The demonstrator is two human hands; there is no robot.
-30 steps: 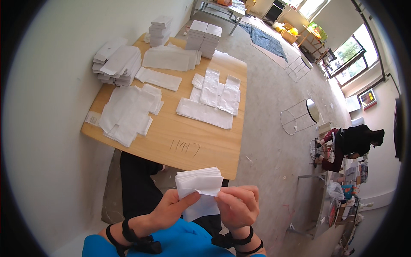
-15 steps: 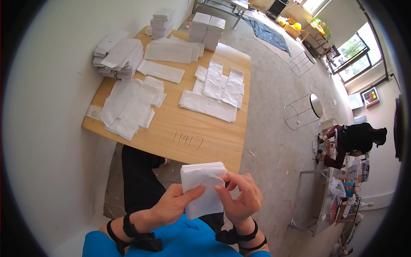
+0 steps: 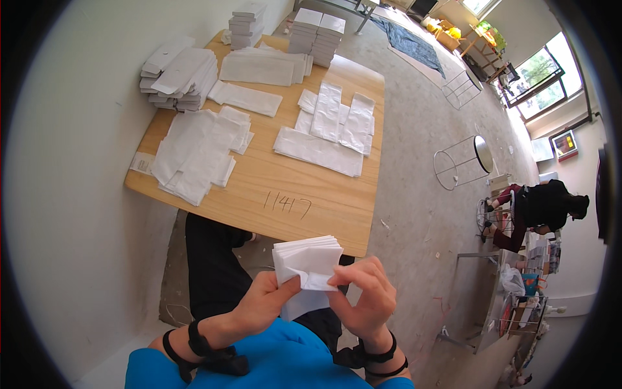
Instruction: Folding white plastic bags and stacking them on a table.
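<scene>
Just off the near edge of the wooden table (image 3: 350, 214), I hold a stack of thin white papers (image 3: 308, 250) in front of my body. My left hand (image 3: 259, 303) is closed around the stack's left side, thumb pressed on its face. My right hand (image 3: 368, 297) pinches the right end of a flap folded across the front sheet, thumb and forefinger together. The sheets fan slightly at the top edge. Whether they are bags or plain folded sheets I cannot tell.
Loose white papers (image 3: 194, 152) lie at the table's left, and crossed bundles (image 3: 317, 155) lie at its right. Taller paper stacks (image 3: 178, 71) stand by the wall, with block-like stacks (image 3: 317, 29) at the far edge. Rightward are a round stool (image 3: 483, 153) and a seated person (image 3: 547, 211).
The front sheet's flap has been folded over into a crease across the stack. My right fingers have shifted slightly down along its right edge. My left hand still grips the stack.
</scene>
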